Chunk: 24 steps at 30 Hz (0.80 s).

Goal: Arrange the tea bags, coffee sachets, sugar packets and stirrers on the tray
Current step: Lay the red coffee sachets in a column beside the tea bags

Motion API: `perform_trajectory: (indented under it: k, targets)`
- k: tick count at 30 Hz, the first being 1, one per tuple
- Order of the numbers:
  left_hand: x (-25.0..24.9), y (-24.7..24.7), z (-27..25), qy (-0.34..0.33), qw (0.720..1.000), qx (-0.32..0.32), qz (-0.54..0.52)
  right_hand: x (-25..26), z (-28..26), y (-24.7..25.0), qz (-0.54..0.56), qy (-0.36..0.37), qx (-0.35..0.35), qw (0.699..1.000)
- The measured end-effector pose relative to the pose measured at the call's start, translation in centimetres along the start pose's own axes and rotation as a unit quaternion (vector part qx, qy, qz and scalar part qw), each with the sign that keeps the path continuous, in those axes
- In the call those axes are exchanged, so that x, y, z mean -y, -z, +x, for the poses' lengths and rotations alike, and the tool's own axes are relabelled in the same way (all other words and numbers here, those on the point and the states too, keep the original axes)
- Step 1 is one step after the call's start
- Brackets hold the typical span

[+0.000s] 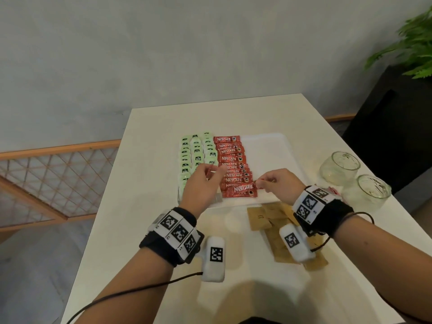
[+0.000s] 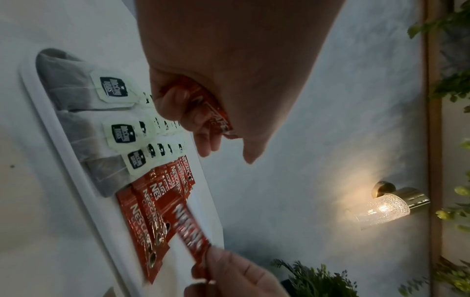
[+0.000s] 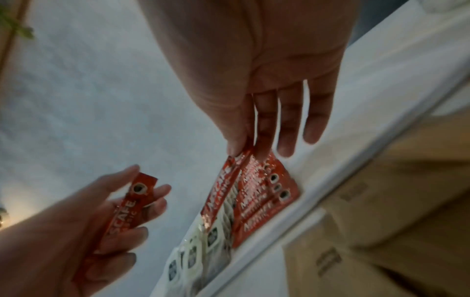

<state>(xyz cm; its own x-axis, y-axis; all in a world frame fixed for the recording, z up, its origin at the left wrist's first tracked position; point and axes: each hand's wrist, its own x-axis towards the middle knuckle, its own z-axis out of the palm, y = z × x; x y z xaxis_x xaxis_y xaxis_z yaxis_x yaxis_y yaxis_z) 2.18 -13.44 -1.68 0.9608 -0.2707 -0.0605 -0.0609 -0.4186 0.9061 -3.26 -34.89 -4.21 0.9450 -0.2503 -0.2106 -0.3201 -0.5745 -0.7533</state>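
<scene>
Judging by how the white tray (image 1: 275, 141) looks, the job is roughly half done. At its nine o'clock side the green-tagged tea bags (image 1: 196, 148) lie in three neat columns, finished as far as I can see. Just beside them, toward the middle, runs one overlapping column of red Nescafé sachets (image 1: 231, 160), and this is where the work is now. The left hand (image 1: 203, 183) hovers over the seam between tea and coffee, its fingers curled round a spare sachet (image 3: 127, 211) kept in the palm. The right hand (image 1: 279, 183) pinches the end of the nearest sachet (image 1: 243, 191) between thumb and fingertip, other fingers loose and straight, seemingly setting it at the six o'clock end of the column. The tray's three o'clock half is bare. Brown sugar packets (image 1: 264, 218) sit heaped on the table at six o'clock, off the tray, so they remain to do. Two glass jars (image 1: 340, 167) stand at three o'clock; I can't make out any stirrers.
</scene>
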Motion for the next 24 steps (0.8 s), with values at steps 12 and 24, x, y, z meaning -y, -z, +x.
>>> perform_trajectory:
  k: [12, 24]
  targets:
    - [1.5, 0.9, 2.4, 0.013, 1.0, 0.011, 0.021, -0.7, 1.7, -2.2, -0.095, -0.133, 0.016, 0.987]
    - [2.3, 1.3, 2.2, 0.002, 0.997, 0.061, -0.047, -0.7, 2.9, -2.3, -0.089, -0.142, 0.001, 0.986]
